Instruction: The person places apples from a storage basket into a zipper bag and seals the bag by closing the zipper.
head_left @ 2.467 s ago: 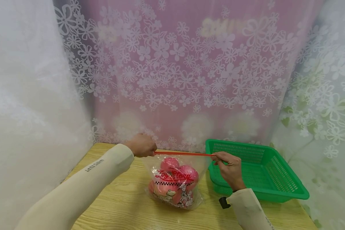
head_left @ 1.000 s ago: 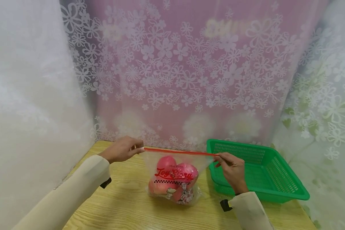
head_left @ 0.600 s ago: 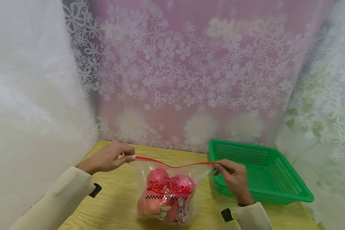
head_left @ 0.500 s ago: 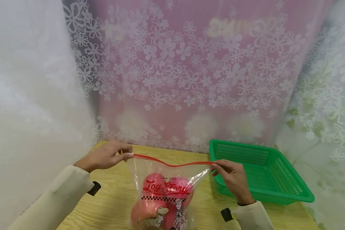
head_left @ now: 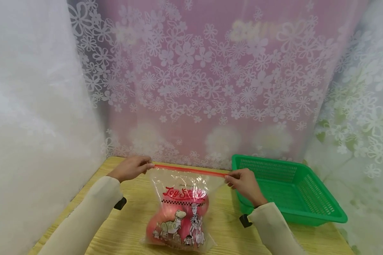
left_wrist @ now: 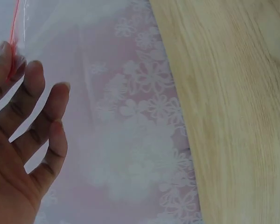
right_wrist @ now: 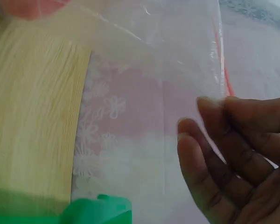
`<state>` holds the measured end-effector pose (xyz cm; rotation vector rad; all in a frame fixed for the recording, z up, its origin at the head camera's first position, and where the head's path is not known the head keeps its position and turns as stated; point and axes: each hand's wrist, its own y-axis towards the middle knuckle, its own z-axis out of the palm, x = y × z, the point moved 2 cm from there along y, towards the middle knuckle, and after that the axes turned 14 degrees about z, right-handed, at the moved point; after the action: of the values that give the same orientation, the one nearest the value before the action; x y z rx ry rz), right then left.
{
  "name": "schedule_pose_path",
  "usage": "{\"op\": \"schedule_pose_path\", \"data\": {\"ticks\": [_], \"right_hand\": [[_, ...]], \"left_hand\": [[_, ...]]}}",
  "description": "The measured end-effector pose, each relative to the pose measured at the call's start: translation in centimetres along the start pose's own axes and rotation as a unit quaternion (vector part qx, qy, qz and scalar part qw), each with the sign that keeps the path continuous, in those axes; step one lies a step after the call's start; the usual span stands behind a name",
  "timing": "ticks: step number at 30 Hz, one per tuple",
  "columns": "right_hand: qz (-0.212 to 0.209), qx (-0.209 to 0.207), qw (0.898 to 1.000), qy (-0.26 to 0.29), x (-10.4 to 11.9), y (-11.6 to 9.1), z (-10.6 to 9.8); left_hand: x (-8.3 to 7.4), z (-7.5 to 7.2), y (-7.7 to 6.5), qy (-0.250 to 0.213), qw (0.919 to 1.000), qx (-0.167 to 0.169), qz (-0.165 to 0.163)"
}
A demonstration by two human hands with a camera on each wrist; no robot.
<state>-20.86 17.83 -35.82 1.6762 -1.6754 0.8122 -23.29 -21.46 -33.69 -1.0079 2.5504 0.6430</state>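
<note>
A clear zip bag (head_left: 159, 180) with a red zip strip (head_left: 191, 170) and Toy Story print hangs between both hands. Several pinkish-red round fruits (head_left: 166, 216) fill its lower part; their exact kind is not clear through the print. The left hand (head_left: 131, 168) pinches the left end of the zip strip between thumb and index finger. In the left wrist view, the other fingers of that left hand (left_wrist: 28, 135) are loosely bent, away from the bag. At the opposite top corner, the right hand (head_left: 245, 184) pinches the strip's right end. Whether the bag's bottom touches the table is unclear.
A green plastic basket (head_left: 306, 216) with perforated walls stands on the right of the wooden table (head_left: 121, 230), just behind the right hand. A flowered pink curtain (head_left: 191, 106) hangs along the back edge, with whitish sheets (head_left: 44, 106) at the sides.
The left hand has slid leftward along the strip to its end. Most recently the sagging strip has straightened, the right hand has come left, and the fruits have settled lower in the bag.
</note>
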Motion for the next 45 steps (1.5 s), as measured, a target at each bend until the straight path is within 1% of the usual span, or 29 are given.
{"op": "schedule_pose_path", "data": {"ticks": [3, 7, 10, 13, 16, 19, 21, 24, 28, 29, 32, 34, 37, 39, 45], "right_hand": [[0.008, -0.005, 0.997, -0.078, 0.4, 1.3, -0.1], [0.005, -0.004, 0.985, -0.171, 1.3, 3.2, 0.2], [0.010, -0.001, 0.975, -0.222, 1.8, 4.5, 0.6], [0.018, 0.005, 0.968, -0.251, 1.8, 5.8, 1.1], [0.018, 0.012, 0.963, -0.269, 1.6, 7.1, 1.8], [0.029, 0.028, 0.959, -0.281, 1.1, 8.4, 2.6], [0.042, 0.038, 0.955, -0.290, 0.9, 9.1, 3.1], [0.069, 0.042, 0.947, -0.311, 0.5, 9.9, 3.8], [0.099, 0.033, 0.937, -0.333, 0.0, 10.7, 4.5], [0.104, 0.031, 0.936, -0.334, -0.1, 10.8, 4.6], [0.112, 0.037, 0.932, -0.343, -0.3, 11.0, 4.8], [0.117, 0.047, 0.930, -0.345, -0.3, 10.8, 4.8], [0.118, 0.059, 0.931, -0.340, -0.4, 10.5, 4.7], [0.112, 0.064, 0.934, -0.334, -0.5, 10.2, 4.5], [0.068, 0.070, 0.945, -0.311, -0.8, 9.6, 4.3]], "left_hand": [[1.0, 0.8, 0.8, 0.016, 0.9995, -0.021, -0.016], [2.3, 2.0, 1.7, 0.038, 0.9972, -0.042, -0.049], [3.1, 2.8, 2.1, 0.053, 0.9946, -0.044, -0.077], [3.9, 3.6, 2.6, 0.063, 0.9925, -0.041, -0.097], [4.5, 4.2, 2.9, 0.061, 0.9909, -0.038, -0.114], [4.8, 4.6, 3.1, 0.054, 0.9901, -0.033, -0.126], [5.0, 4.8, 3.2, 0.058, 0.9891, -0.029, -0.133], [5.5, 5.2, 3.4, 0.067, 0.9866, -0.025, -0.147], [6.2, 6.0, 3.7, 0.080, 0.9844, -0.027, -0.154], [6.3, 6.2, 3.8, 0.086, 0.9841, -0.028, -0.153], [6.7, 6.6, 3.8, 0.101, 0.9825, -0.028, -0.154], [6.8, 6.7, 3.8, 0.103, 0.9821, -0.028, -0.155], [6.8, 6.8, 3.8, 0.095, 0.9832, -0.025, -0.154], [6.8, 6.7, 3.9, 0.085, 0.9842, -0.023, -0.154], [6.6, 6.6, 4.1, 0.077, 0.9858, -0.021, -0.148]]}}
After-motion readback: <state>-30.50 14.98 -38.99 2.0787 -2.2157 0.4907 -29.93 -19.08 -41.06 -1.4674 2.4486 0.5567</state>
